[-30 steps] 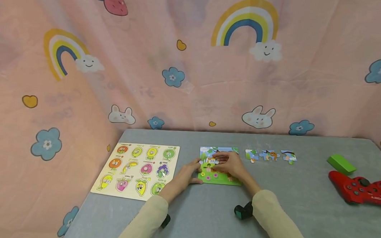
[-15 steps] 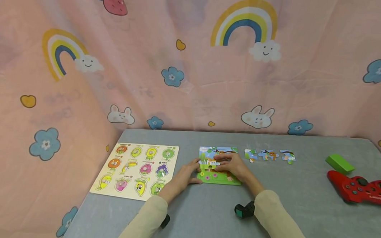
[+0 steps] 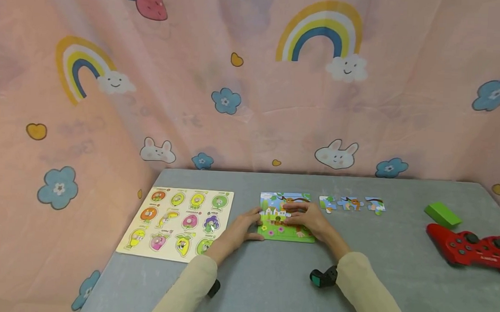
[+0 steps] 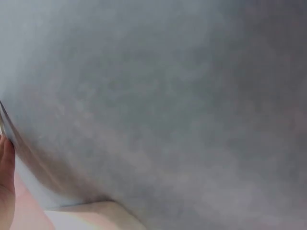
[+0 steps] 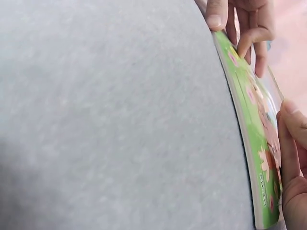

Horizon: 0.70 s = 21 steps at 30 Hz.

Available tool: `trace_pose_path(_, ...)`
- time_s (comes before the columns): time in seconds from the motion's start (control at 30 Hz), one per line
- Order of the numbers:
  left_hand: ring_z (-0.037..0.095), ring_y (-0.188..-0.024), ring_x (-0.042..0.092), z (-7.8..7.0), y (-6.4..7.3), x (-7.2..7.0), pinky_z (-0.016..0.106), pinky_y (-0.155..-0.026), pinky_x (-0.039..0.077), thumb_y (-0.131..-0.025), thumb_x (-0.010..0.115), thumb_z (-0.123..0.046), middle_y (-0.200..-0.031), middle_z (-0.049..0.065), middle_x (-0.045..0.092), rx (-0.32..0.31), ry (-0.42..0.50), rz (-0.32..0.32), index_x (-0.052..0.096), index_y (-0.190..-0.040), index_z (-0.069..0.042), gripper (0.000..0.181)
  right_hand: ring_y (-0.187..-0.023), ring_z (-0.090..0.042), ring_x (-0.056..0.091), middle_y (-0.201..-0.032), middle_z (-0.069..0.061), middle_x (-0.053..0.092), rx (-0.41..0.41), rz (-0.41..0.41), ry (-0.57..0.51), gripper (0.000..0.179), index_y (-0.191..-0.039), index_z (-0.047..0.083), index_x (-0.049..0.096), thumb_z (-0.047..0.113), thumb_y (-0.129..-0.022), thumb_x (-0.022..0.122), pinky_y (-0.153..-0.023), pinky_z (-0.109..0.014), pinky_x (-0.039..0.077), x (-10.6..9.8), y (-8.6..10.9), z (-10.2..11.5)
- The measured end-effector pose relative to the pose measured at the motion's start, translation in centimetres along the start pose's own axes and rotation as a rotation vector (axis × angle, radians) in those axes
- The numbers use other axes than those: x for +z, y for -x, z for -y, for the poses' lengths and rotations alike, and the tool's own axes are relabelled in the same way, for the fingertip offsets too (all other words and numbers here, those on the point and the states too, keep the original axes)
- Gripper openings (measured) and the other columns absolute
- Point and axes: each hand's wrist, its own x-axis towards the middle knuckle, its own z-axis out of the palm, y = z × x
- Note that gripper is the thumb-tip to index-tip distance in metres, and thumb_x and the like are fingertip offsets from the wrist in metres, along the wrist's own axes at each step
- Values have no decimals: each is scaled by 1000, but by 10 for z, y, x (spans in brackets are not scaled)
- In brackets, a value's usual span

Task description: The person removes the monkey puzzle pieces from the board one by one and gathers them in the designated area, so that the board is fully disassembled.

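A jigsaw puzzle board (image 3: 290, 237) with a green, flowery picture lies on the table, its front edge towards me. My left hand (image 3: 238, 228) grips its left side, the thumb at the front corner and the other fingers along the edge. Over the middle of the board, my right hand (image 3: 312, 219) pinches a puzzle piece, mostly hidden by the fingers; in the right wrist view, a thin edge juts from the thumb (image 5: 293, 117). Several pieces show on the board, among them a white castle (image 3: 277, 213). The left wrist view shows mostly grey table, with part of the hand (image 4: 6, 182) at its edge.
Three loose puzzle pieces (image 3: 351, 203) lie in a row right of the board. A cream fruit-picture board (image 3: 132, 247) lies to the left. A green block (image 3: 443, 214) and a red game controller (image 3: 470, 250) are at the right. A pink printed curtain (image 3: 254, 81) hangs behind.
The right hand has shifted slightly right over the board, and its fingers and the piece under them have turned a little. The left hand stays at the board's left edge.
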Motion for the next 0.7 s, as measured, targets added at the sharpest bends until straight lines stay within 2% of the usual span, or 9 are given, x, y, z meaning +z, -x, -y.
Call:
trace_pose_path(0.13, 35, -127, 48, 4, -1, -5, 43, -107, 40, -74, 82, -18, -133, 20, 53, 46, -7, -14, 62, -93, -2, 32, -96, -18, 65, -125, -26, 56, 4, 1, 0, 47, -123, -10, 58, 2, -81, 75, -78, -25, 56, 1, 1, -3)
trace_pose_path(0.33, 31, -120, 54, 8, -3, -7, 39, -102, 45, -73, 83, -15, -127, 17, 56, 67, 62, 1, 65, -94, 1, 32, -93, -18, 65, -122, -26, 58, -9, 8, 0, 45, -122, -9, 59, 1, -81, 75, -77, -27, 57, 2, 2, -5)
trace_pose_path(0.57, 29, -121, 53, 9, -3, -4, 30, -98, 48, -73, 83, -12, -126, 17, 57, 41, 131, -6, 66, -92, 2, 29, -90, -14, 65, -125, -25, 57, -14, -2, 1, 45, -122, -9, 59, 0, -80, 75, -75, -25, 56, -1, 3, -7)
trace_pose_path(0.7, 30, -124, 51, 7, -3, -2, 25, -96, 48, -72, 83, -8, -127, 17, 56, -1, 208, -16, 64, -90, 3, 28, -89, -12, 65, -127, -24, 55, -5, -1, -24, 46, -122, -10, 58, 0, -81, 74, -76, -25, 56, -2, 4, -8)
